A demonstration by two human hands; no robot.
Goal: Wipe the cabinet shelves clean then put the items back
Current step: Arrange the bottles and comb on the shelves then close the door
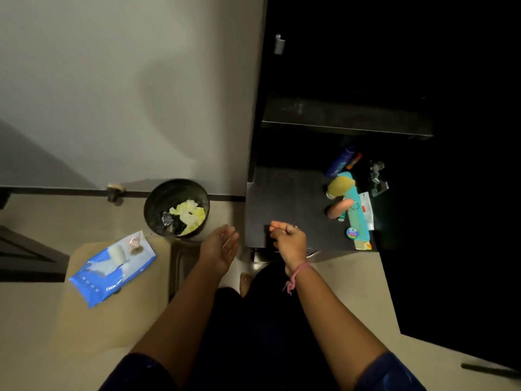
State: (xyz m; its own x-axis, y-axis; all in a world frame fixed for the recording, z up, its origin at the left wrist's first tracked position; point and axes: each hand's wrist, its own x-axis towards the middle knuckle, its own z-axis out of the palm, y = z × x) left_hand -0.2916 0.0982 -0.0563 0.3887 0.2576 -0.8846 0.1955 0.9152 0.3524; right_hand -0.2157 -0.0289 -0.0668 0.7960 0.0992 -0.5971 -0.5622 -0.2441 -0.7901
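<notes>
No writing can be read on any pack or label. The left hand (221,246) is open, fingers straight and loosely together, palm turned inward, holding nothing; it hangs in the air just below the bin (176,208). The right hand (289,239) has its fingers curled, thumb and forefinger pinched together over the near edge of the lower shelf (284,207); whether something small is held between them cannot be told. A ring sits on one finger and a pink string band (296,275) circles that wrist.

On the right part of the lower shelf lie the items: a teal comb (355,213), a yellow-green bottle (339,186), an orange tube (339,209), a blue can (338,162), a small round tin (352,232), a white packet (368,210) and a clear glass piece (377,177). Above it a second dark shelf (344,115) juts from the dark cabinet.

The bin stands on the floor by the wall and holds yellow crumpled wipes and a bit of foil. Left of the hands a blue wipes pack (112,268) lies on a tan surface (93,320).
</notes>
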